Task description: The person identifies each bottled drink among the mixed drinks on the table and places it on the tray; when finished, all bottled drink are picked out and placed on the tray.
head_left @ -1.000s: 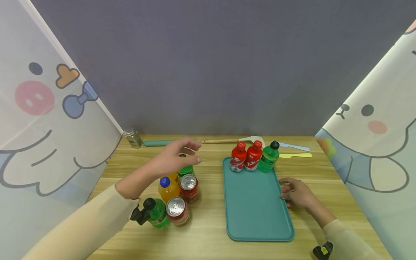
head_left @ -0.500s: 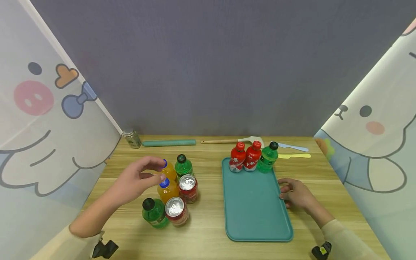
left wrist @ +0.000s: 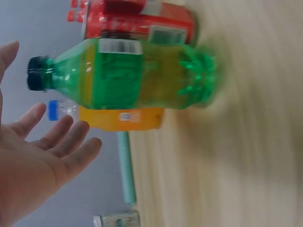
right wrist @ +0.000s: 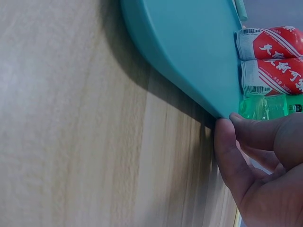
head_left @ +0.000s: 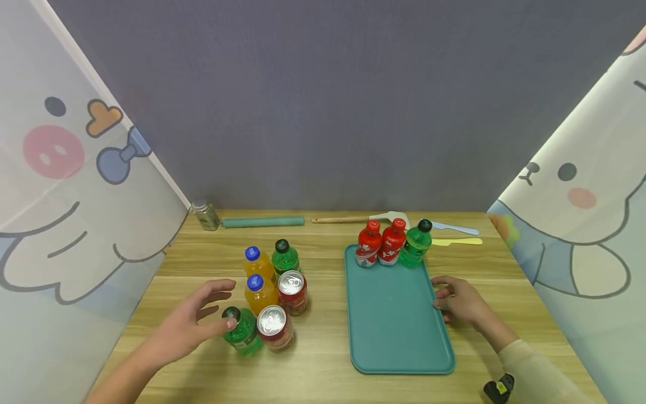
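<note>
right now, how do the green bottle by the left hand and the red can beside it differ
The green bottle is see-through, while the red can is opaque. The bottle narrows to a black cap; the can ends in a wide silver top. Both stand upright on the table.

My left hand [head_left: 189, 325], thumb extended, is at the nearest green bottle [head_left: 245, 335]; the thumb overlaps its black cap [head_left: 231, 312], contact not determinable. That bottle stands upright in a cluster with two red cans [head_left: 276, 331], two orange bottles [head_left: 261, 297] and a second green bottle [head_left: 286, 260], while my right hand [head_left: 463, 303] touches the right rim of the teal tray [head_left: 398, 325], whose far end bears two red bottles [head_left: 369, 248] and a third green bottle [head_left: 416, 246]. Along the back of the table [head_left: 323, 348], left to right: lidded jar [head_left: 206, 216], teal rod [head_left: 263, 222], spatula [head_left: 348, 219], pale blue knife [head_left: 456, 229], with a yellow knife [head_left: 458, 242] just nearer me.
</note>
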### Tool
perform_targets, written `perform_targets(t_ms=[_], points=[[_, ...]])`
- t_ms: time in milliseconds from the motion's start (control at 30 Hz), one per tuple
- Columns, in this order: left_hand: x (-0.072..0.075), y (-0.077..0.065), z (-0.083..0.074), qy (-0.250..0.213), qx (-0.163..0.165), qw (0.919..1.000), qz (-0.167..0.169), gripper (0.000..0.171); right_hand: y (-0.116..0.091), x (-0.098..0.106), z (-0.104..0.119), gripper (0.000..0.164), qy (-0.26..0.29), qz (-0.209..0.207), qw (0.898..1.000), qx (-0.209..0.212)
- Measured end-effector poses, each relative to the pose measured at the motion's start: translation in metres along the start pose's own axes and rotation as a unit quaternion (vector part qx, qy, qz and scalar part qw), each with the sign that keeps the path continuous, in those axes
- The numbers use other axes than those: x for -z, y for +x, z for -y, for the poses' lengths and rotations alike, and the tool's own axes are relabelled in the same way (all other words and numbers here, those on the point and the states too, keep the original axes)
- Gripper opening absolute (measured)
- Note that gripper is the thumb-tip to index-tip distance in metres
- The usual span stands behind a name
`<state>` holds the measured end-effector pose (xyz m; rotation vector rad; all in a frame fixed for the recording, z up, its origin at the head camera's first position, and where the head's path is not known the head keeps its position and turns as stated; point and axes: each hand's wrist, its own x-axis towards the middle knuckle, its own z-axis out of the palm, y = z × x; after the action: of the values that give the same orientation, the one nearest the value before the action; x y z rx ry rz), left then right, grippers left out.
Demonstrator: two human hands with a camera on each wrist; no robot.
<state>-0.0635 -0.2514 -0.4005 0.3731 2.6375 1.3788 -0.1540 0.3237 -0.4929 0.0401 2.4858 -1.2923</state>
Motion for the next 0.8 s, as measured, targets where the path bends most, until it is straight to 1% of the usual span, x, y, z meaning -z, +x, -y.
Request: perform_targets(t_ms=[67, 133, 233, 400, 500, 633, 800], points=[[-0.006, -0.003, 0.006, -0.006, 0.002, 0.9999, 0.013, 0.062, 0.000, 0.000, 0.001, 0.056, -0.001, -0.003, 1.000, -0.002], [-0.012, -0.006, 0.011, -0.019, 0.011, 0.9995, 0.024, 0.067, -0.001, 0.000, 0.002, 0.056, -0.001, -0.004, 1.000, -0.003], [-0.020, -0.010, 0.017, -0.028, 0.021, 0.9989, 0.032, 0.071, -0.001, -0.001, 0.003, 0.056, -0.004, -0.006, 1.000, -0.003], [-0.029, -0.011, 0.024, -0.037, 0.042, 0.9982, 0.023, 0.070, -0.001, -0.002, 0.002, 0.055, -0.009, -0.008, 1.000, -0.001], [-0.033, -0.010, 0.026, -0.058, 0.065, 0.9960, 0.021, 0.071, -0.001, -0.002, 0.002, 0.055, -0.015, -0.009, 1.000, 0.000], [-0.037, -0.009, 0.027, -0.068, 0.085, 0.9940, 0.009, 0.071, -0.001, -0.002, 0.001, 0.054, -0.017, -0.011, 1.000, 0.002], [-0.040, -0.010, 0.029, -0.067, 0.091, 0.9935, -0.009, 0.069, 0.000, -0.002, 0.000, 0.054, -0.014, -0.011, 1.000, 0.001]])
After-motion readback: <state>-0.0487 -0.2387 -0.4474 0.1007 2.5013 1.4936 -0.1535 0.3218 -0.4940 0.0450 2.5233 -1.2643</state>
